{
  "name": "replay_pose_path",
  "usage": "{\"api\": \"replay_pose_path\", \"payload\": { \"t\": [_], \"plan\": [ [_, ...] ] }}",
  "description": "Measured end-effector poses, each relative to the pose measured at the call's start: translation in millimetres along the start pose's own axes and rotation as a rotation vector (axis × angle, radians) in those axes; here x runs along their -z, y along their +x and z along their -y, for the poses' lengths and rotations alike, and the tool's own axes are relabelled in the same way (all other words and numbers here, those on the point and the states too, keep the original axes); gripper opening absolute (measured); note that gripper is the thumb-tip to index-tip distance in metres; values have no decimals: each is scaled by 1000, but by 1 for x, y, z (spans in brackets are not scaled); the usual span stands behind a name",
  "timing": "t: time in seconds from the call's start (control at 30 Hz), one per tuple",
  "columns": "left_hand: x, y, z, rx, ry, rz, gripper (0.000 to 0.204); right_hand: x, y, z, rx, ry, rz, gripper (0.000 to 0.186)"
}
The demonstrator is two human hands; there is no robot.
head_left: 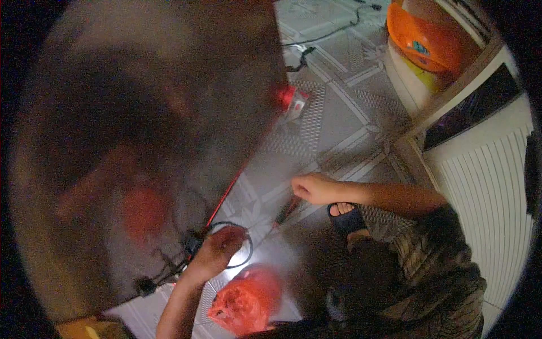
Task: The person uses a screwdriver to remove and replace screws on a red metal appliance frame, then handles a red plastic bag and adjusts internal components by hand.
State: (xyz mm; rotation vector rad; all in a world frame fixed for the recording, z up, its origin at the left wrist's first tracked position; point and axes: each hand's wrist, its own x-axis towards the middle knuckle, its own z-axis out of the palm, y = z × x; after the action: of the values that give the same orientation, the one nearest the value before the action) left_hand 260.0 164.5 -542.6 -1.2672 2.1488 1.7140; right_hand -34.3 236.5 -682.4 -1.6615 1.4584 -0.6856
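Note:
Near the lower middle, my left hand is closed, its fingertips in shadow and blurred. A black cable loops around it, and a bright white light glows on the floor just below. Whatever those fingers hold is hidden. An orange-red plastic bag lies close to this hand. To the right, my right hand is curled closed above the tiles. A thin dark and reddish thing shows beneath it, too blurred to name. A red wire runs slanting between the hands along the panel's edge.
A large glossy brown panel fills the left and reflects an arm and the bag. Black plugs lie by its lower edge. Farther off are a red-and-white packet, a dark cord and an orange helmet. My sandaled foot rests on patterned tiles.

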Motion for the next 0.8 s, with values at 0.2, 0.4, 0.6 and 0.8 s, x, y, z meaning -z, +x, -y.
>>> {"api": "replay_pose_path", "payload": {
  "t": [0.2, 0.4, 0.6, 0.8],
  "plan": [
    [7, 152, -142, -135, 1111, -191, 27, 7, 50, -123, -210, 416, -525, 14],
    [24, 303, -214, -924, 1720, -351, 32, 3, 122, -204, -313, -304, -1219, 22],
    [2, 396, -277, -80, 2210, -138, 42, 61, 181, -174, -490, 419, -1507, 26],
    [3, 441, -261, 450, 2010, 214, 80, 72, 199, -181, -372, 150, -1648, 26]
  ]
}}
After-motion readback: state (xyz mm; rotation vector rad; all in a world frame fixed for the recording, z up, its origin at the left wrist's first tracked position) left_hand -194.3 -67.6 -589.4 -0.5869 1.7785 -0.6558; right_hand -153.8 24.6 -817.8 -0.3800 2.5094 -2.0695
